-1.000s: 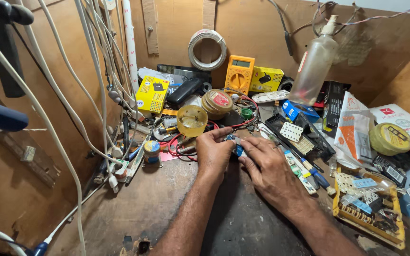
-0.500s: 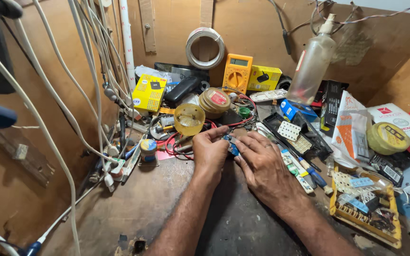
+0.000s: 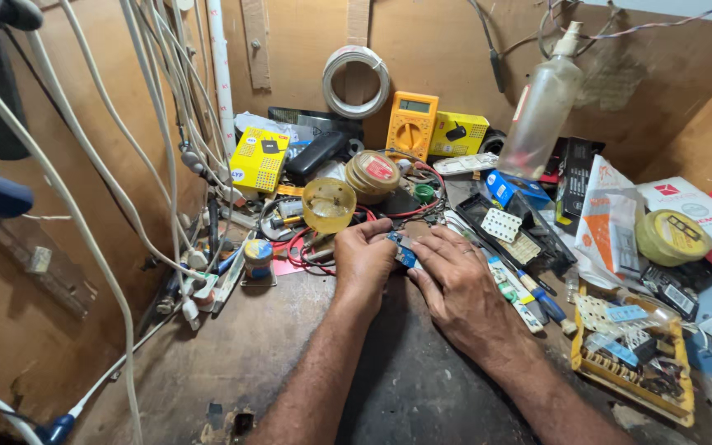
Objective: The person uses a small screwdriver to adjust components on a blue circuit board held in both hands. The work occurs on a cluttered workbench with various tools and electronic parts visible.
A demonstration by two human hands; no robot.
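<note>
both hands meet at the middle of the bench. left hand (image 3: 364, 257) is curled, its fingertips pinching the near end of a small blue circuit board (image 3: 404, 251); right hand (image 3: 452, 280) lies flatter, thumb and forefinger closed on the same board from the other side, remaining fingers loosely together, a ring on one of them. the board sits between the two sets of fingertips, just above the dark worktop (image 3: 422, 387); whether it touches the surface cannot be told. just beyond the left fingers stands a translucent yellow cup (image 3: 328, 204), with red wires (image 3: 302, 247) beside the knuckles. beyond the right fingertips lies a black tray (image 3: 488, 210). further back, an orange multimeter (image 3: 411, 125) leans at the wall. well right of the right hand is a yellow tray of components (image 3: 632, 354)
</note>
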